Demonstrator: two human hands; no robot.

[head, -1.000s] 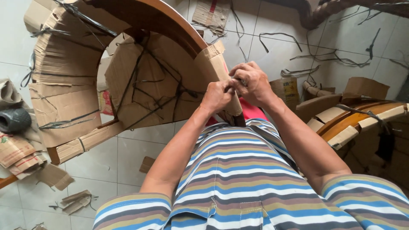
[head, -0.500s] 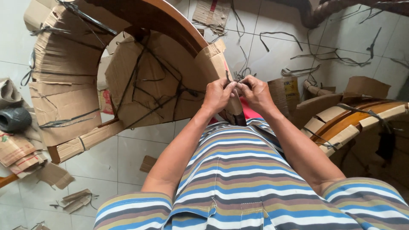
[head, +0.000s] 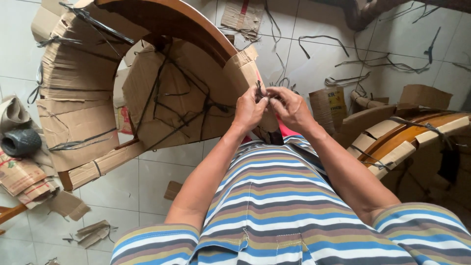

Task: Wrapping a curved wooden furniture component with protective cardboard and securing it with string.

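Note:
A curved wooden furniture piece [head: 196, 22] wrapped in brown cardboard [head: 176, 93] and tied with black plastic strapping stands in front of me. My left hand [head: 249, 112] and my right hand [head: 289, 107] meet at the cardboard-wrapped end of the piece. Both pinch a knotted black strap [head: 259, 90] between thumb and fingers, its short ends sticking up above my fingertips. My striped shirt fills the lower part of the view.
Loose black straps [head: 343, 78] and cardboard scraps [head: 88, 233] litter the white tiled floor. Another cardboard-wrapped wooden piece [head: 407, 137] lies at the right. A dark roll [head: 19, 142] and printed cardboard lie at the left edge.
My hands have opened from a tight clasp over the cardboard end; the fingertips now pinch the black strap, whose ends have come up into view.

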